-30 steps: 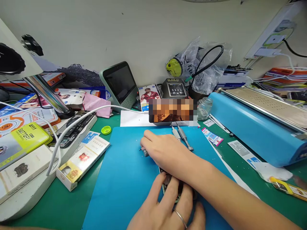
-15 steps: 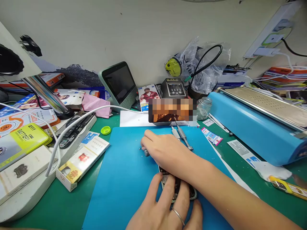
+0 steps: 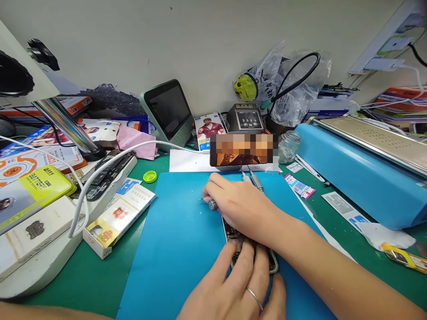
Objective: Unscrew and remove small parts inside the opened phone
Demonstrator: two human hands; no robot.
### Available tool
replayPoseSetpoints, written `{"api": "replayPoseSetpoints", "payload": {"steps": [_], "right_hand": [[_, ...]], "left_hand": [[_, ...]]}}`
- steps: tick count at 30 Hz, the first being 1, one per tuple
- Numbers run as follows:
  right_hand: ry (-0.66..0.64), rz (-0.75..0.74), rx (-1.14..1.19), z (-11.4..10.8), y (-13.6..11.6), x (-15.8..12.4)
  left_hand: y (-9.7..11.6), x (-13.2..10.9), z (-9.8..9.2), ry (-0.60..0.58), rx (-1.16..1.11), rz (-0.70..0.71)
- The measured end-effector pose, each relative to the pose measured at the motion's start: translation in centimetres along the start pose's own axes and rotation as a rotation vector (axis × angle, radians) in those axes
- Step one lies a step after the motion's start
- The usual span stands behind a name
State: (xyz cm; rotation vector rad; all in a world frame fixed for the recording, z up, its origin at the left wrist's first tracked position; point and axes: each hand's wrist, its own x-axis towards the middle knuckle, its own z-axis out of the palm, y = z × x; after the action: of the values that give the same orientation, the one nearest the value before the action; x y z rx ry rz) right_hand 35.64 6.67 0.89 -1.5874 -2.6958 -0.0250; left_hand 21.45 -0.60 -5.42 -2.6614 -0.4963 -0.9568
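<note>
An opened smartphone (image 3: 229,232) with its inner parts bare lies on the blue mat (image 3: 173,249). My left hand (image 3: 233,284), a ring on one finger, rests over its lower part with fingers spread and pressing on it. My right hand (image 3: 230,193) is closed above the phone's top end, and its forearm crosses over the lower right. From its fingers sticks out the round grey end of a screwdriver (image 3: 212,204). A thin metal point shows just left of it; what it belongs to is hidden. Two more screwdrivers (image 3: 256,180) lie beyond my right hand, partly covered.
A propped phone (image 3: 230,160) with a white cable stands behind the mat. At left are a cigarette box (image 3: 123,218), a green cap (image 3: 150,177) and a microscope stand (image 3: 63,120). A blue machine (image 3: 360,173), a glass jar (image 3: 288,146) and a yellow cutter (image 3: 405,258) lie right.
The whole view has shifted slightly. Both hands keep nearly the same places, and my right hand still holds the screwdriver, whose end shows a little nearer the phone.
</note>
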Motion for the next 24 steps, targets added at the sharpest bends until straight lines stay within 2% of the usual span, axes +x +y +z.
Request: {"api": "replayPoseSetpoints", "payload": {"steps": [4, 15, 24], "right_hand": [[0.02, 0.006, 0.008, 0.37, 0.32, 0.0], [0.031, 0.018, 0.04, 0.27, 0.35, -0.23], [0.044, 0.011, 0.052, 0.38, 0.54, -0.24]], "left_hand": [[0.14, -0.02, -0.2, -0.058, 0.016, 0.003], [0.64, -0.19, -0.31, -0.047, -0.019, -0.132], [0.97, -0.63, 0.12, -0.051, -0.046, -0.131]]}}
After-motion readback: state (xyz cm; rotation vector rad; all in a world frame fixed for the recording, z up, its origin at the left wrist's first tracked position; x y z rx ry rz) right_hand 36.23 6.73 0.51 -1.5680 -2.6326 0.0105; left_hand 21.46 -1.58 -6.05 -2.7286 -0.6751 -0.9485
